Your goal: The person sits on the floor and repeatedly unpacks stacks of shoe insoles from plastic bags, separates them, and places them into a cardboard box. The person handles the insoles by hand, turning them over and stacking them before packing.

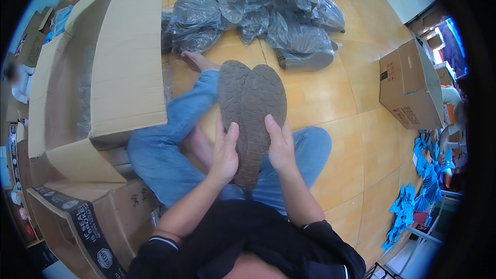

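Note:
A pair of grey-brown shoe soles (252,95) stands upright in front of me, pressed together with the pebbled tread towards me. My left hand (225,152) grips the left edge, its thumb lying on the tread and its fingers hidden behind. On the other edge my right hand (280,144) holds the same pair, also with the thumb in front. The soles overlap towards their lower ends, above my crossed legs in blue jeans (160,160). Beyond my foot lies a heap of similar soles in clear plastic bags (248,8).
At my left stands a large open carton (129,57) with clear plastic inside, and a taped carton (116,217) sits nearer. Another carton (411,85) is on the wooden floor (341,160) at the right. Blue pieces (405,209) lie further right, close to other people.

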